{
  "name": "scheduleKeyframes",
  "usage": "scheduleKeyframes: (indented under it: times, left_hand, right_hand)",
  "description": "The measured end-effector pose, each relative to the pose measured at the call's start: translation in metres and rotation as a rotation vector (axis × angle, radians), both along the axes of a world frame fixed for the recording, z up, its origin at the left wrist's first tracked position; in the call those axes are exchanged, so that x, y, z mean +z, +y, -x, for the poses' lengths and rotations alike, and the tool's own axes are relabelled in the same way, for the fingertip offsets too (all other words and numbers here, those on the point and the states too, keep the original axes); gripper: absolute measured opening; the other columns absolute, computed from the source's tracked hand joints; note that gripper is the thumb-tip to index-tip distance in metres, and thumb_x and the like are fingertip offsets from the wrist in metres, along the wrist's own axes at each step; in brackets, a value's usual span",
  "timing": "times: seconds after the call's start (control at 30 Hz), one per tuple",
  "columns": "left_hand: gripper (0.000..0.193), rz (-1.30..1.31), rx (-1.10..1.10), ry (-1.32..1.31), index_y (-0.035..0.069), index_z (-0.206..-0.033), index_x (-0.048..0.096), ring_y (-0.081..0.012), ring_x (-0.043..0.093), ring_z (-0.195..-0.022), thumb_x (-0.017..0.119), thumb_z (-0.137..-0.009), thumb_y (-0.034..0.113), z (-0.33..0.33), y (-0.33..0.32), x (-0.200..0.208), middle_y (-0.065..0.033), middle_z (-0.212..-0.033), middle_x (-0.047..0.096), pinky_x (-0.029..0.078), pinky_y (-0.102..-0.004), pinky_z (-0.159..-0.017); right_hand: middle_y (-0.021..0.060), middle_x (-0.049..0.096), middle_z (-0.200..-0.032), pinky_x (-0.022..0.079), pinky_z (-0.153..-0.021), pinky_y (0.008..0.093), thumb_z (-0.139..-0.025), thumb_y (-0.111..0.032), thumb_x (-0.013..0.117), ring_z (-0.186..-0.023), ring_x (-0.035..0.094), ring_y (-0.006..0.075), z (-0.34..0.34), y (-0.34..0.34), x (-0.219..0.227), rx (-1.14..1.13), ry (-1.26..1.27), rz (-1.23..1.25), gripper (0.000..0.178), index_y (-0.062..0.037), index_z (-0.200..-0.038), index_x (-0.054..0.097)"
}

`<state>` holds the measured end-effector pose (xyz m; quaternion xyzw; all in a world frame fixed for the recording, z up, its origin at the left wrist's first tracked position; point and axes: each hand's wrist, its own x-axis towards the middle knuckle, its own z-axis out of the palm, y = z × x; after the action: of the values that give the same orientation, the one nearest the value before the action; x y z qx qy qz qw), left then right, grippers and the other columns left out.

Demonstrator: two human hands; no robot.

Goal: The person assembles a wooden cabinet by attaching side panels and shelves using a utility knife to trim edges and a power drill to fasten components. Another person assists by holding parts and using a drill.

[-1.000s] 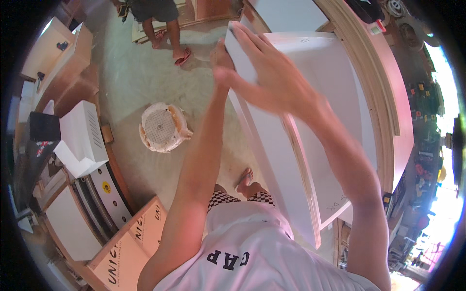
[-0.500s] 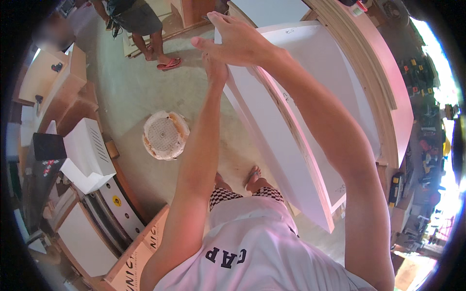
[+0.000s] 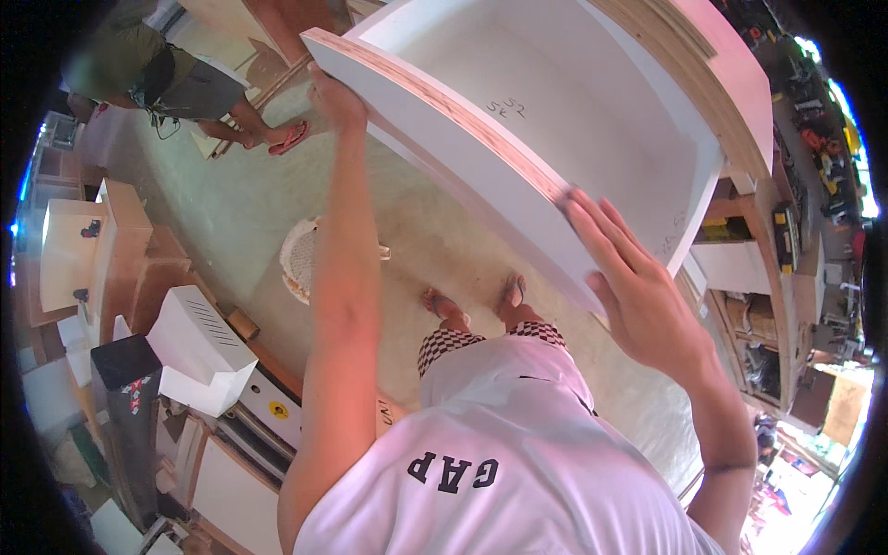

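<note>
A white drawer stands out from a cabinet of layered plywood. Its front panel is white with a bare plywood top edge. My left hand is against the far left end of this panel, just below its top edge; its fingers are partly hidden and blurred. Near the panel's right end lies my right hand, fingers stretched out, the tips touching the plywood edge and the thumb on the outer face. Handwritten marks show on the drawer's inside bottom.
A round whitish stool stands on the floor, partly behind my left forearm. Another person stands at the upper left. White and wooden parts, including a slotted white box, crowd the left. Shelves with tools line the right.
My right hand has moved from beside my left hand to the panel's right end. The view has shifted, showing more of the drawer's inside. My left hand remains at the panel's far end.
</note>
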<state>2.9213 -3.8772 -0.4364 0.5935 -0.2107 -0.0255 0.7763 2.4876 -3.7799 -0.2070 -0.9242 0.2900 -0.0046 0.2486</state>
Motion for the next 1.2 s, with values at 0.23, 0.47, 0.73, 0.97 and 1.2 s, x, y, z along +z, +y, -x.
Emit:
scheduleKeyframes:
  times: [0.23,0.47,0.73,0.97,1.2]
  left_hand:
    - [0.059,-0.246,-0.034,-0.059,-0.004,-0.138,0.059,-0.0326,0.066,-0.123,0.042,-0.114,0.047,0.007,0.014,0.021,-0.0209,-0.133,0.067,0.051,-0.0454,-0.106]
    - [0.079,-0.089,-0.176,0.067,-0.005,-0.168,0.022,-0.0372,0.041,-0.155,0.031,-0.116,0.054,-0.016,0.028,0.117,-0.0231,-0.172,0.033,0.033,-0.0478,-0.128]
    - [0.086,0.331,-0.098,-0.151,0.0,-0.171,0.014,-0.0371,0.034,-0.158,0.049,-0.112,0.05,0.165,0.043,0.135,-0.0226,-0.173,0.027,0.03,-0.0478,-0.128]
    - [0.082,0.291,-0.366,-0.685,0.0,-0.16,0.039,-0.0372,0.039,-0.154,0.065,-0.102,0.052,0.389,0.102,0.153,-0.0193,-0.163,0.043,0.027,-0.0496,-0.129]
    - [0.075,0.092,-0.735,-0.605,0.001,-0.155,0.048,-0.0299,0.066,-0.131,0.079,-0.099,0.04,0.477,0.202,0.163,-0.0172,-0.143,0.066,0.043,-0.0483,-0.119]
  right_hand:
    - [0.0099,0.039,-0.174,0.044,-0.127,0.0479,-0.094,0.009,0.066,-0.158,0.039,0.0407,0.149,0.053,0.007,-0.12,0.025,-0.02,0.081,-0.0123,-0.168,0.04]
    - [0.017,0.051,-0.165,0.049,-0.117,0.0464,-0.102,0.007,0.057,-0.143,0.056,0.0417,0.293,0.09,-0.019,-0.285,0.103,-0.177,0.065,-0.0074,-0.165,0.045]
    - [0.029,0.068,-0.141,0.052,-0.108,0.0455,-0.113,-0.01,0.05,-0.128,0.067,0.044,0.439,0.156,-0.154,-0.8,-0.069,-0.099,0.044,-0.0037,-0.156,0.056]
    - [0.0224,0.072,-0.111,0.056,-0.09,0.0429,-0.11,-0.008,0.054,-0.098,0.072,0.0346,0.453,0.18,-0.2,-0.821,-0.019,-0.128,0.037,-0.0019,-0.145,0.065]
    - [0.0036,0.067,-0.104,0.052,-0.077,0.0287,-0.11,-0.011,0.064,-0.09,0.065,0.011,0.326,0.113,-0.123,-1.019,-0.968,-0.191,0.018,-0.0008,-0.125,0.066]
